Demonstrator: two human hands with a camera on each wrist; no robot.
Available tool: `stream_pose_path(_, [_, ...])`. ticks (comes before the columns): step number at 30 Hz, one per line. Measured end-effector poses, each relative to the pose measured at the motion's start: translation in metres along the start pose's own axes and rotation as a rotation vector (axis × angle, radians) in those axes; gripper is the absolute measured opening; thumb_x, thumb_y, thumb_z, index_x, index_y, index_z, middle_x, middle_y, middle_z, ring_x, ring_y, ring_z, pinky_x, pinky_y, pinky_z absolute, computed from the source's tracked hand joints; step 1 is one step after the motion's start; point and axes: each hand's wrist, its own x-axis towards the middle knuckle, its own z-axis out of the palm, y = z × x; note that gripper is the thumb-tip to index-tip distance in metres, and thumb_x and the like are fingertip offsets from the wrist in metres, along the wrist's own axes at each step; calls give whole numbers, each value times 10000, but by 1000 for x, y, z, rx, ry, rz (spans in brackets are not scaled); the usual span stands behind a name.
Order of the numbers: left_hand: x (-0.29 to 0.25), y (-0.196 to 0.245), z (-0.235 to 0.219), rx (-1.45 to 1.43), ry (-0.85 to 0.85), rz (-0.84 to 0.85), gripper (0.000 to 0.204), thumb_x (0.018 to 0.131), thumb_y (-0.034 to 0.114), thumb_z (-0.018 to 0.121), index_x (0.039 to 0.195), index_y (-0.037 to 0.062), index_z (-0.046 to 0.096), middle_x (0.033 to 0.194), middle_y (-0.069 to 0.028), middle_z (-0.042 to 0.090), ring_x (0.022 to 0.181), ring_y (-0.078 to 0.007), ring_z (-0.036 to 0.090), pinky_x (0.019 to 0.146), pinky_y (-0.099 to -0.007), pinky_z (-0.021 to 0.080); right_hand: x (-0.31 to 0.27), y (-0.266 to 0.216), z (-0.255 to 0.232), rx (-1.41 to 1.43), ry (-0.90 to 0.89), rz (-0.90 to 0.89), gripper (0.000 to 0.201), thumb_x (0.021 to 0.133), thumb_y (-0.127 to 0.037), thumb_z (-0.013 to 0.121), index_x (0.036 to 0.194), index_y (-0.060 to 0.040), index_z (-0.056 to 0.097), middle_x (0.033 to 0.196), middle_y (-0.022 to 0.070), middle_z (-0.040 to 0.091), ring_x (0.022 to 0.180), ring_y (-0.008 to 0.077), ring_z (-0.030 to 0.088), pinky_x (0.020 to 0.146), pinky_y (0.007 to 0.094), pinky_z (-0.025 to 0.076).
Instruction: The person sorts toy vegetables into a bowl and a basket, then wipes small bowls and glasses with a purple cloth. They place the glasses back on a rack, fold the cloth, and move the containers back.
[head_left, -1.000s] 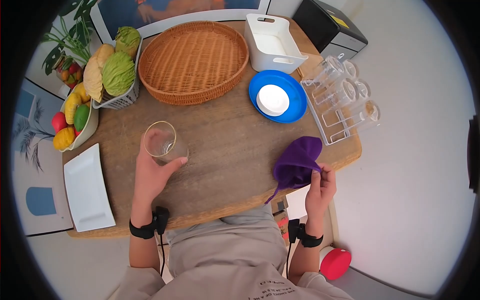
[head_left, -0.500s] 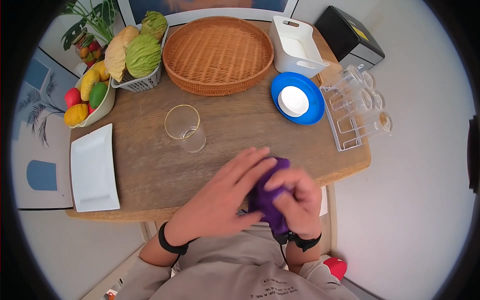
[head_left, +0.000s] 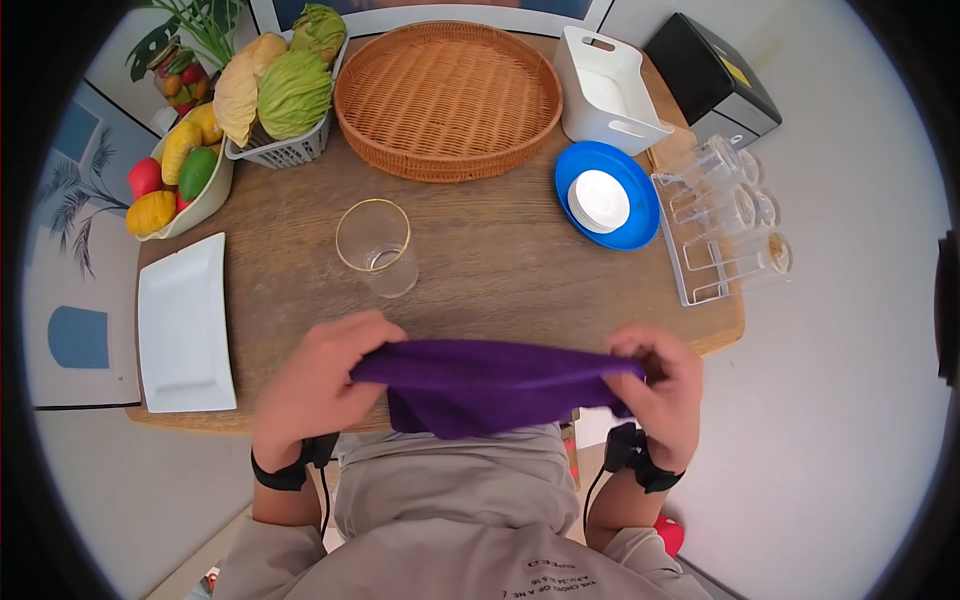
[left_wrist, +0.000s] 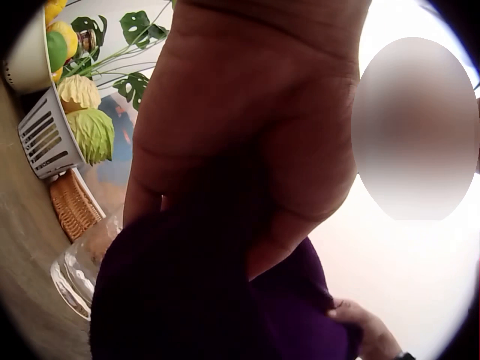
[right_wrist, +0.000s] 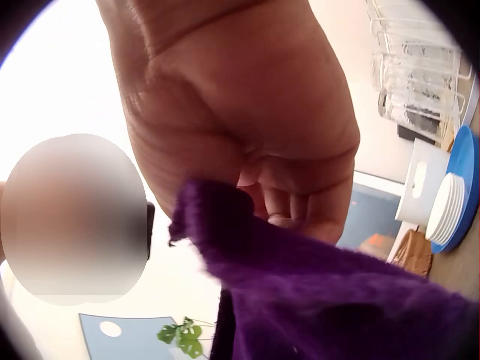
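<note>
A purple cloth is stretched sideways between both hands, over the table's front edge and the person's lap. My left hand grips its left end between thumb and fingers. At the other end my right hand pinches the cloth near its corner; in the right wrist view the purple fabric runs out from under the thumb. Beyond the cloth, a clear drinking glass with a gold rim stands upright on the wooden table, touched by neither hand.
A white rectangular plate lies at the left. Behind are a fruit bowl, a grey basket of vegetables, a round wicker tray and a white bin. At right, a blue plate holds small white dishes, beside a glass rack.
The left hand let go of the glass and moved to the cloth. Both hands first met on the bunched cloth, then drew apart, spreading it between them. The glass stays standing on the table.
</note>
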Motion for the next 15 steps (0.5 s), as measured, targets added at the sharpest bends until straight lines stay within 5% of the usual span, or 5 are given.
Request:
stream_pose_path(3, [-3, -9, -2, -106, 100, -79, 222, 811, -42, 594, 1024, -22, 656, 878, -142, 662, 775, -297, 655, 692, -345, 503, 19, 21, 3, -39, 74, 153, 241, 891, 76, 663, 1114, -8, 623, 885, 21, 670, 803, 59, 634, 677, 221, 497])
stream_pose_path(10, [-14, -6, 10, -726, 329, -426, 223, 956, 88, 598, 1069, -96, 653, 953, -74, 721, 864, -125, 653, 766, -298, 518, 14, 12, 21, 363, 198, 91, 158, 903, 67, 655, 926, -46, 548, 886, 10, 637, 805, 51, 610, 698, 203, 476])
stream_pose_path(13, [-5, 18, 37, -572, 298, -432, 291, 960, 147, 624, 1128, -89, 654, 958, -110, 723, 887, -183, 676, 810, -300, 522, 11, 4, 49, 615, 142, 142, 246, 885, 40, 684, 841, -103, 488, 859, -27, 579, 737, 19, 539, 648, 188, 433])
stream_pose_path(15, [8, 25, 55, -487, 220, -137, 321, 950, 154, 648, 1169, -80, 645, 959, -130, 719, 900, -219, 682, 835, -302, 522, 8, 2, 71, 676, -16, 130, 208, 909, 44, 664, 860, -89, 511, 845, -49, 538, 719, -8, 500, 590, 177, 377])
